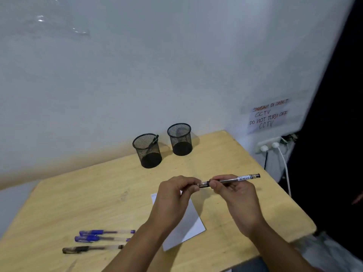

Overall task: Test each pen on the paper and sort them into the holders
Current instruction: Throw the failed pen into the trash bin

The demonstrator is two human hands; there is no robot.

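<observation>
I hold a black pen [237, 179] level above the table. My right hand [238, 201] grips its barrel, and my left hand [174, 195] pinches the cap at its left end. A white sheet of paper [191, 222] lies beneath my hands, partly hidden by my left wrist. Two blue pens [106, 232] [100, 238] and one black pen [92, 248] lie side by side at the front left. Two black mesh holders stand at the back: the left holder [147, 151] has a dark pen in it, while the right holder [180, 139] looks empty.
The wooden table [78, 193] stands against a white wall. A handwritten CCTV note [268, 116] hangs at the right above a power strip [270, 146] with cables. Beyond the table's right edge is a dark area.
</observation>
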